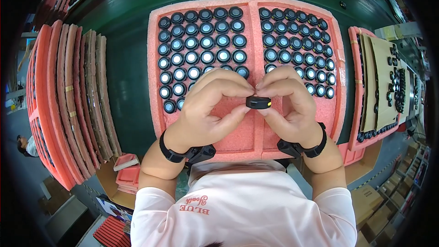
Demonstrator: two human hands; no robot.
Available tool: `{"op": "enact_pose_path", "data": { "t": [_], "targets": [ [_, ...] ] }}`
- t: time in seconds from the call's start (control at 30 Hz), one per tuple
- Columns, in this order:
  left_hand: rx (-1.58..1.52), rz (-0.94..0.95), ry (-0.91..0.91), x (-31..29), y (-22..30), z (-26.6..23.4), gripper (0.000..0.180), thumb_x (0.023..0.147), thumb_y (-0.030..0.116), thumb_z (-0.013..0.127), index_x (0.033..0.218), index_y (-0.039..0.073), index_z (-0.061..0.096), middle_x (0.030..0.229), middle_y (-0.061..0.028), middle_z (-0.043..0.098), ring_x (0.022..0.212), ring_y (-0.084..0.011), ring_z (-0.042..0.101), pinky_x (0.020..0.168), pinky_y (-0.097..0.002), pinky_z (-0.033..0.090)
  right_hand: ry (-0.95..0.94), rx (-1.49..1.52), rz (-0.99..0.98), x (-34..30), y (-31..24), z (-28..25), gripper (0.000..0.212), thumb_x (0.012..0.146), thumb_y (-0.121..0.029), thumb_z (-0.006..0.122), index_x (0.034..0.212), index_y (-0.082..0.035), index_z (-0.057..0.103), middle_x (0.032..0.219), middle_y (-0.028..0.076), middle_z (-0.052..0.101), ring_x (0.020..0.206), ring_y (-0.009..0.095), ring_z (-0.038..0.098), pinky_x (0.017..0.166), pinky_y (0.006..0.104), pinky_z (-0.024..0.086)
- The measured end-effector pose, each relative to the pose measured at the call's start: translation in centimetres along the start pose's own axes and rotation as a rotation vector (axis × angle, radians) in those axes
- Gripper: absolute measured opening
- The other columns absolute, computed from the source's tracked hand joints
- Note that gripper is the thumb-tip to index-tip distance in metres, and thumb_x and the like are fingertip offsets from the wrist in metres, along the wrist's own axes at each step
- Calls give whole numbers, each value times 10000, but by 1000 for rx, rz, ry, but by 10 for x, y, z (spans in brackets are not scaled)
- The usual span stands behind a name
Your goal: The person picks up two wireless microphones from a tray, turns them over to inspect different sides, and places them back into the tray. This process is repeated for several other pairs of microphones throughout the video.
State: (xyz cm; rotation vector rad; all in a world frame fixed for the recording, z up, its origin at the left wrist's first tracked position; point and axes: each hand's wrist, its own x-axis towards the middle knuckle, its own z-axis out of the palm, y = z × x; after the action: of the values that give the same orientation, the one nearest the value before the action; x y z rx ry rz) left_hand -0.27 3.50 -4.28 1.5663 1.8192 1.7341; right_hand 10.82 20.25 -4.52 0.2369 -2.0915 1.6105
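A small black disc-shaped part with a yellow mark on its side is held up on edge over the foam tray. My left hand pinches it from the left with thumb and fingertips. From the other side, my right hand grips it the same way. Below lies a pink foam tray split by a middle rib. Rows of black round parts with pale, shiny centres fill its far portion. My hands and forearms hide some of the nearer parts.
Stacked pink foam trays stand on edge at the left. At the right, another foam tray carries brown cardboard and black parts. A dark green work surface lies underneath. Cardboard boxes sit on the floor at the lower right.
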Motion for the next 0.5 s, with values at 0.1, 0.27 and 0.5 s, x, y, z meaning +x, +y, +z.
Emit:
{"op": "enact_pose_path", "data": {
  "t": [0.1, 0.27, 0.5],
  "targets": [
    [-11, -71, -60, -1, 2, -3, 271, 755, -16, 669, 1018, -28, 604, 1002, -143, 620, 924, -224, 595, 841, -334, 469, 1, -3, -12, 1, -2, 0, 261, 731, 32, 710, 975, -37, 649, 1013, 109, 608, 916, 240, 583, 798, 330, 458],
    [-277, -296, -121, -4, 3, -2, 332, 729, -38, 630, 1058, -25, 592, 950, -89, 577, 835, -165, 545, 763, -293, 448, -41, -129, -62, 3, -2, 0, 271, 743, 27, 721, 991, -64, 661, 1027, 91, 598, 933, 237, 573, 799, 333, 455],
    [-500, -403, -172, -9, -1, -1, 372, 735, -45, 587, 1105, -24, 561, 897, -36, 517, 751, -117, 450, 681, -253, 401, -115, -185, -71, 1, 0, 1, 324, 718, 27, 733, 1004, -119, 686, 1051, 74, 581, 951, 235, 564, 810, 339, 450]
  ]
}}
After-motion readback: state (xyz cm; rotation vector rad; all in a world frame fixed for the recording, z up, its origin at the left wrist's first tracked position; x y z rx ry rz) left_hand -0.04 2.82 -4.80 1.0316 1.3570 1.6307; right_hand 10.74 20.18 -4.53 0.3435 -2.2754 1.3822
